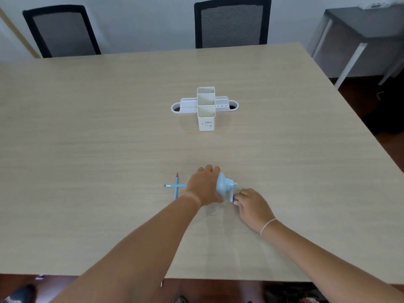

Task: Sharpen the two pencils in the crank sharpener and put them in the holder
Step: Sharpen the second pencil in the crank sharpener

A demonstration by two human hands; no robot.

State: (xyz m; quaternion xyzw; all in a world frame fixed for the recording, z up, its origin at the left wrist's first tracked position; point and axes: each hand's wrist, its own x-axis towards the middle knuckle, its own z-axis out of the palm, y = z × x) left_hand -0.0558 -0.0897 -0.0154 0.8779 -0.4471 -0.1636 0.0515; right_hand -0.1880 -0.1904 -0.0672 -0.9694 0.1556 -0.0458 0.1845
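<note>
left hand (204, 185) clamped over crank sharpener (224, 184), horizontal pencil (172, 185) fed in from left, axis left-right. right hand (251, 204) pinching crank handle (232, 196) just right. second pencil (176, 185) crossing, tip away. holder (206, 108) well beyond, empty.

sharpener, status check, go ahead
Left hand clamps crank sharpener; right hand on crank handle. One pencil inserted, another crossing it. Holder empty, path clear.

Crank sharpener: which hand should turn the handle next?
Right. The right hand already pinches the crank handle, while the left hand is clamped over the sharpener body, steadying it with a pencil fed in.
</note>
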